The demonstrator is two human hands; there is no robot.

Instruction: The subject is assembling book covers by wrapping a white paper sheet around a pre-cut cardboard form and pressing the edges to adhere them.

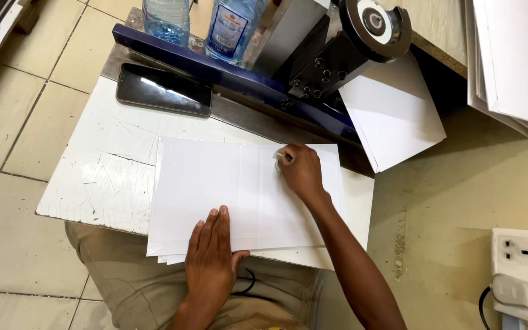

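Left hand flat and open, fingers together, pressing the near edge of a stack of white paper sheets on the scratched white board over the lap. Right hand resting farther up on the same stack, fingertips curled onto the top sheet near its far edge, clamped on nothing visible. Beyond: black phone face up, blue-framed cutting machine, two clear water bottles, more white sheets to the right, wall socket at the lower right.

Left hand flat, fingers straight — right hand curled.
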